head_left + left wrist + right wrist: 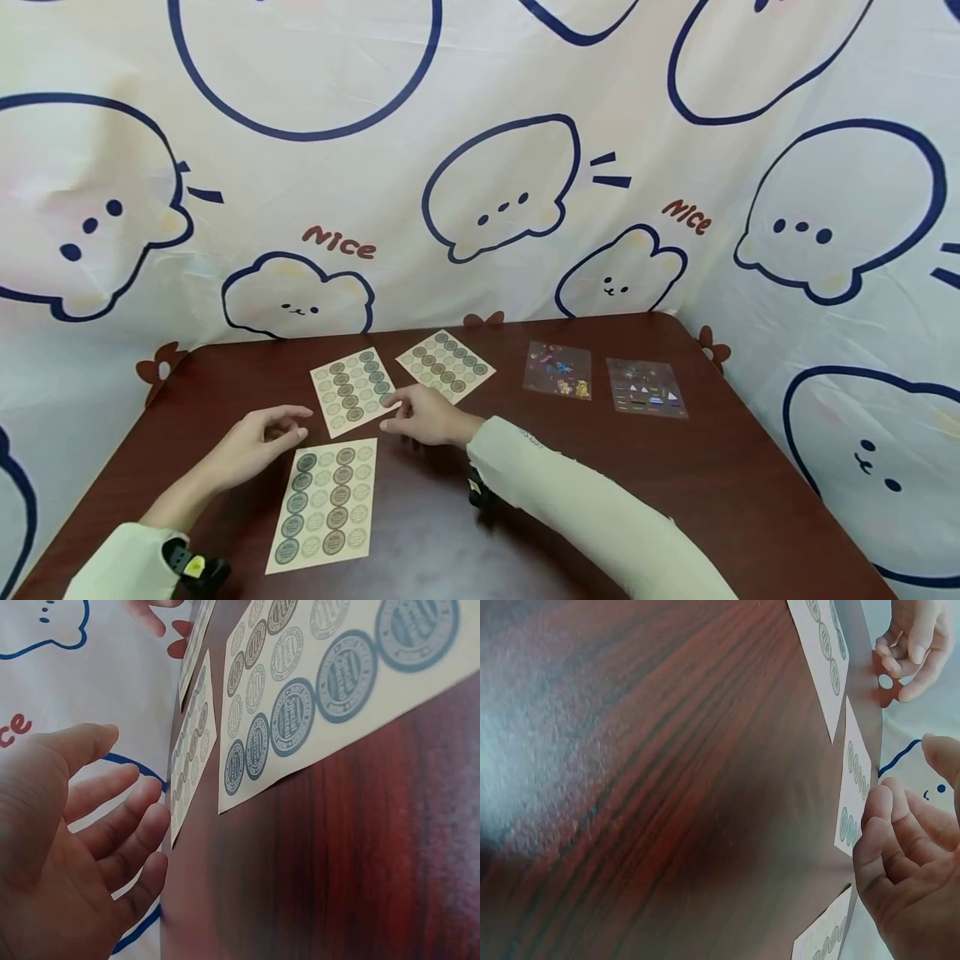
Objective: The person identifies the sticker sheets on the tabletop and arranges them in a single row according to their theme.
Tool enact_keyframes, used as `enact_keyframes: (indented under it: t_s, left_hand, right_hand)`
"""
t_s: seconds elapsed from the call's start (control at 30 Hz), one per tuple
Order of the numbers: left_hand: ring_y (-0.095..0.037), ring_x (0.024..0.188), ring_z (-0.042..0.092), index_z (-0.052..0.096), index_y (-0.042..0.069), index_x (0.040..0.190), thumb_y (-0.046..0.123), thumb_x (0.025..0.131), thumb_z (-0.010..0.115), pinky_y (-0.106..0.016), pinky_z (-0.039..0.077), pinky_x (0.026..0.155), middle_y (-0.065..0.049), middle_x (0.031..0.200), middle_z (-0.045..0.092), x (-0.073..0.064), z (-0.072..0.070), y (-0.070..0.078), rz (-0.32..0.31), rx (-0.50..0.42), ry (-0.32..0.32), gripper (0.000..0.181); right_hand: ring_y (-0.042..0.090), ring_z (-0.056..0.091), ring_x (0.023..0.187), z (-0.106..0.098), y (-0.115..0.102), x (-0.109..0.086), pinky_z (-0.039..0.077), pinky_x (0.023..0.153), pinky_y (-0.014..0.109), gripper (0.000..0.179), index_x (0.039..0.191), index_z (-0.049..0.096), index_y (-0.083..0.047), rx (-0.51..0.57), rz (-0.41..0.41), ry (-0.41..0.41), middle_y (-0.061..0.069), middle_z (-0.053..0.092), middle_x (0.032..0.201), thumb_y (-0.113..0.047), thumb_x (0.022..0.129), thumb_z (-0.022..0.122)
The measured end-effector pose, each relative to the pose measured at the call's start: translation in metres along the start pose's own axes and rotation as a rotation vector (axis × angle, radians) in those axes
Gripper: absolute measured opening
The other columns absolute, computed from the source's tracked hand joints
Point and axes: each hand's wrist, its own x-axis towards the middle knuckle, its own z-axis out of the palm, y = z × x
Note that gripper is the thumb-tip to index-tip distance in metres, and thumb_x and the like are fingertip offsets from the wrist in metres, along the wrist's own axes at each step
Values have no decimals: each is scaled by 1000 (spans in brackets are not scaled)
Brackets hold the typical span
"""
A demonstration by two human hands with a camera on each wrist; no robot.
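A cream sheet of round stickers (336,496) lies nearest on the brown table. Behind it are a second sticker sheet (352,392) and, to its right, a third one (446,366). My left hand (251,443) hovers above the left side of the nearest sheet, fingers loosely bent with nothing between them; the left wrist view shows its palm (82,862) bare. Over the right edge of the second sheet is my right hand (426,417), thumb and fingers apart. In the right wrist view that hand (911,877) holds nothing; whether its fingertips touch the sheet I cannot tell.
Two clear sticker sheets lie at the back right: one with colourful figures (558,371), the other with small shapes (647,388). A cartoon-printed white cloth (495,167) hangs behind and beside the table (600,492). Black wrist cameras sit on both sleeves.
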Motion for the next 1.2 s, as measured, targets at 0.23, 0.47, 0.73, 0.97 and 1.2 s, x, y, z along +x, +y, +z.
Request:
enact_keyframes:
  t_s: [0.23,0.47,0.73,0.97,1.2]
  left_hand:
    - [-19,90,62,60,-1,133,19,100,63,-31,50,75,-9,101,69,15,-1,-3,2,26,12,39]
    - [-21,88,61,58,-4,134,18,99,62,-34,49,75,-12,102,68,29,6,5,-11,24,0,41]
    - [-20,86,60,58,-3,134,20,99,62,-33,49,74,-15,106,67,44,6,0,-17,63,3,42]
    - [-26,95,61,56,-3,137,19,99,62,-39,51,79,-23,118,64,46,7,-1,-41,83,12,44]
    - [-35,104,57,53,-3,140,19,98,64,-51,50,87,-28,127,58,51,7,-3,-44,117,19,49]
  right_hand:
    - [7,58,54,1,3,7,47,56,18,37,129,67,-6,11,30,9,-1,67,79,-22,96,70]
    - [5,56,55,1,8,12,46,56,17,37,127,66,-3,-3,51,24,-3,64,77,-23,96,69]
    - [3,54,59,-2,6,18,44,60,16,36,126,67,-4,-47,41,35,-3,64,78,-23,95,70]
    - [3,52,64,-4,8,24,43,63,16,31,122,68,-4,-77,38,57,-3,63,80,-21,96,68]
    - [4,52,66,-6,10,26,42,64,16,29,120,68,-2,-60,45,74,-3,61,79,-17,95,69]
